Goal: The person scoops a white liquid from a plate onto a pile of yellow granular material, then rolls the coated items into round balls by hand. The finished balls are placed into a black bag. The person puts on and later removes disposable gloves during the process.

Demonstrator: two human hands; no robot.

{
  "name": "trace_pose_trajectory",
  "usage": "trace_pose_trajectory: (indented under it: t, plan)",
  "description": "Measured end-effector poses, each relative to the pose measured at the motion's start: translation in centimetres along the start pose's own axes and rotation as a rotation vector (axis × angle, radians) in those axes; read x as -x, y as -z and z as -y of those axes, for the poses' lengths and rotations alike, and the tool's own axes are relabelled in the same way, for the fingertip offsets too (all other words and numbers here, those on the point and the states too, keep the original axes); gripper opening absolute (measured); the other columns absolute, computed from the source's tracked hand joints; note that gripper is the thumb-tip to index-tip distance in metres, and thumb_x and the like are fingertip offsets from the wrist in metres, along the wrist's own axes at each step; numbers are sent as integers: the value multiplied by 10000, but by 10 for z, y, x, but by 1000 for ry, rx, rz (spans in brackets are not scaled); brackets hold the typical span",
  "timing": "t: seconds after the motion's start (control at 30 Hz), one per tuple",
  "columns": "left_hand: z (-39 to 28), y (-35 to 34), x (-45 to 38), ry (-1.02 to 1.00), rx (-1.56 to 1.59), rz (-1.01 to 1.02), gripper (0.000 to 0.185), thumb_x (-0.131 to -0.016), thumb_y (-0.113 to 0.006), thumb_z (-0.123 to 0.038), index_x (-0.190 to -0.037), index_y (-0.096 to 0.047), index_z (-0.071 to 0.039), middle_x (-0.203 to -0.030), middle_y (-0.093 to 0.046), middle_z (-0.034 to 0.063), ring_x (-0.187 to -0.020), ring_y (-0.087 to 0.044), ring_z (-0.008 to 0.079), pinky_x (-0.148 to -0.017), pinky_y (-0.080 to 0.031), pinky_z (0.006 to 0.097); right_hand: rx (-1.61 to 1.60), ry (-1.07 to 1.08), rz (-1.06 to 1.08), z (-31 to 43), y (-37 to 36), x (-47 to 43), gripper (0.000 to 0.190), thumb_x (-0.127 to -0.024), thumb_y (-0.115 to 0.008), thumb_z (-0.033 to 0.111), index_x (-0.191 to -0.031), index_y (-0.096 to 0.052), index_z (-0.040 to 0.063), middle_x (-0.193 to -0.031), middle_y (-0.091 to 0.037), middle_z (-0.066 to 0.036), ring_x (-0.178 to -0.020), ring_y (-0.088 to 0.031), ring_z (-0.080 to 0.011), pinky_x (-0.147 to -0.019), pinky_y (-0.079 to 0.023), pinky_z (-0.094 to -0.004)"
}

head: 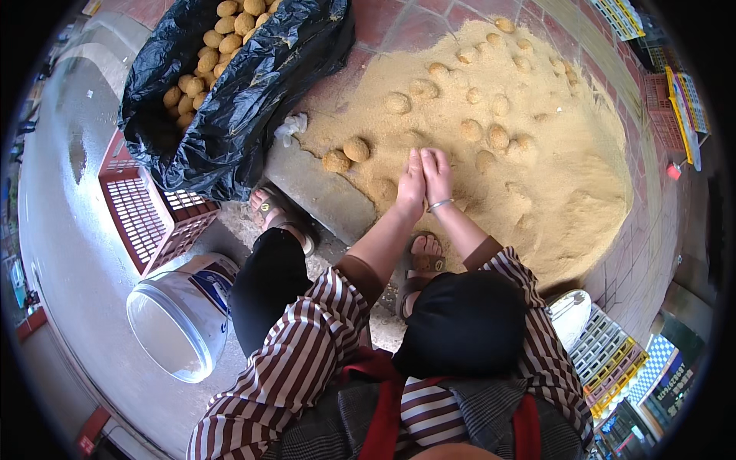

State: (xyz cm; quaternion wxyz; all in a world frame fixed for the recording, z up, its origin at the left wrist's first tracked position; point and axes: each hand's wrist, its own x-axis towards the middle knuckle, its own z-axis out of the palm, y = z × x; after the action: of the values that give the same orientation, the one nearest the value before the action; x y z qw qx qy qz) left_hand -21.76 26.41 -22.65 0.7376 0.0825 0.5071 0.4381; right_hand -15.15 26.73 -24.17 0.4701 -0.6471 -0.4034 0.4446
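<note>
My left hand (410, 181) and my right hand (437, 175), which has a metal bangle at its wrist, are held together above a spread of tan, sawdust-like powder (552, 218). Whether something lies between the palms is hidden. Egg-shaped balls coated in the powder are scattered over it, several half buried. Two coated balls, one (356, 149) beside another (336, 161), rest left of my hands at the powder's edge. At the upper left, more coated balls (230, 43) fill a container lined with a black plastic bag (259, 86).
A stone slab (322, 190) lies between my sandalled feet and the powder. At the left are a red plastic crate (138, 218) and a white plastic bucket (172, 322) on its side. Crumpled clear plastic (291, 127) lies by the bag. Stacked egg trays (609, 356) stand at the lower right.
</note>
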Motion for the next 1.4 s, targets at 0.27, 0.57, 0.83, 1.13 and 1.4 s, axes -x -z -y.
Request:
trace_pose_trajectory:
  t: [0.27, 0.57, 0.83, 1.13, 1.4]
  plan:
    - [-55, 50, -48, -634, -1272, -526, 446, -721, -714, -205, -1153, -616, -150, -1301, -474, 142, -1177, -478, 319, -994, -385, 407, -86, -548, 138, 16, 27, -101, 666, -911, -565, 405, -1405, -324, 28, -1445, -347, -177, -1249, -456, -300, -970, -474, -392]
    - [-76, 85, -64, -318, -2032, -148, 357, -850, -542, -128, -1196, -573, -207, -1219, -532, 72, -1164, -501, 280, -994, -377, 445, 1200, 115, 262, -35, 42, 25, 783, -737, -721, 458, -1392, -384, 192, -1480, -243, -160, -1339, -243, -408, -1074, -258, -520]
    - [-49, 62, -51, -525, -1579, -194, 539, -713, -749, -436, -1139, -595, -143, -1093, -593, 147, -1002, -585, 335, -849, -474, 409, 1270, 426, 319, -80, 75, -4, 576, -714, -690, 195, -1267, -527, 222, -1309, -429, -137, -1181, -396, -367, -908, -382, -507]
    - [-7, 37, -28, 368, 344, -18, 433, -985, -386, -453, -1207, -508, -102, -1134, -590, 74, -1028, -585, 239, -867, -501, 388, -372, -507, -18, -14, 40, -10, 233, -880, -627, 175, -1063, -622, 30, -1106, -629, -62, -978, -577, -171, -750, -468, -340]
    - [-12, 2, -10, 392, 222, 166, 510, -999, -281, -420, -1299, -448, -43, -1284, -518, 136, -1165, -505, 297, -996, -410, 470, 126, -5, 49, 9, 14, 0, 328, -944, -550, 282, -1153, -609, 36, -1098, -641, -101, -1032, -582, -180, -913, -435, -299]
